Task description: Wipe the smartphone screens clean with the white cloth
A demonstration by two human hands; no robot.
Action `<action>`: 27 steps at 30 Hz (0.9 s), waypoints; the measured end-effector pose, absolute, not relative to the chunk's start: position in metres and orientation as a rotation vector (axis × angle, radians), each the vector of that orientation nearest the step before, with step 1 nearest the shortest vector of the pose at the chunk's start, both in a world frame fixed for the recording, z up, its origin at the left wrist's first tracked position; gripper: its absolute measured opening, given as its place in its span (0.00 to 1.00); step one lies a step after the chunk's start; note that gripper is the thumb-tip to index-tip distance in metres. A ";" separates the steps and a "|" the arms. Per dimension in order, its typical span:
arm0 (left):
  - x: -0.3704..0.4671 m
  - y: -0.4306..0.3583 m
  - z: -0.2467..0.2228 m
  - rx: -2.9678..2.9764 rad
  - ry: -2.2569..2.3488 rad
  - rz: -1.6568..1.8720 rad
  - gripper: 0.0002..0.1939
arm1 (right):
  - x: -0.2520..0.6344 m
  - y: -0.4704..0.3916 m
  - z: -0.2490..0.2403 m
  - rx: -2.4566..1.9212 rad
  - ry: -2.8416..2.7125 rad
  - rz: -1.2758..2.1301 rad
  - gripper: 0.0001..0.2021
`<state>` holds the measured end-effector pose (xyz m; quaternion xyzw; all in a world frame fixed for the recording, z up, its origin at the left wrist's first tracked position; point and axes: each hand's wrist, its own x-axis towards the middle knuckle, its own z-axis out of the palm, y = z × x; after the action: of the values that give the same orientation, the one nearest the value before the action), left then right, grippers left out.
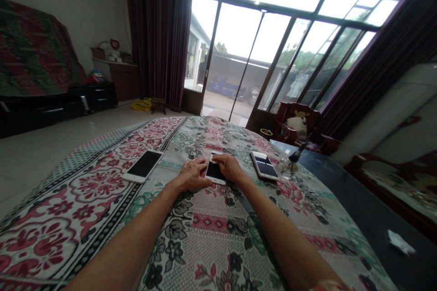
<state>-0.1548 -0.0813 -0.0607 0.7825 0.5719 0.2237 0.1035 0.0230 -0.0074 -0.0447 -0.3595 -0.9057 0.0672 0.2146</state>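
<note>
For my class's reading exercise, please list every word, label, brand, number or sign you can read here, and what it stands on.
None can be read.
Yellow bag on the floor: marks, possibly lettering, too blurred to read.
Middle smartphone, left smartphone, right smartphone: no legible brand, label or number.

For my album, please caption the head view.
Left hand and right hand on the middle phone, between a left phone and a right phone, on flowered cloth.

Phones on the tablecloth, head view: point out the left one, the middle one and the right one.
Left phone (144, 165): head view, middle of its dark screen.
Middle phone (215, 172): head view, uncovered part of its screen.
Right phone (265, 166): head view, middle of its screen.
</note>
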 end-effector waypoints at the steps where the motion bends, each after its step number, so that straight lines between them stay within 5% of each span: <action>1: -0.154 -0.082 -0.060 2.312 1.683 0.656 0.28 | 0.020 -0.003 -0.044 -1.029 -2.511 0.173 0.21; 27: -0.154 -0.083 -0.059 2.352 1.702 0.637 0.24 | 0.039 0.000 -0.042 -1.382 -2.338 0.051 0.21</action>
<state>-0.1537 -0.0834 -0.0591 0.7885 0.5705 0.2135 0.0849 0.0392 0.0000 -0.0420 -0.4974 -0.8413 0.0182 0.2109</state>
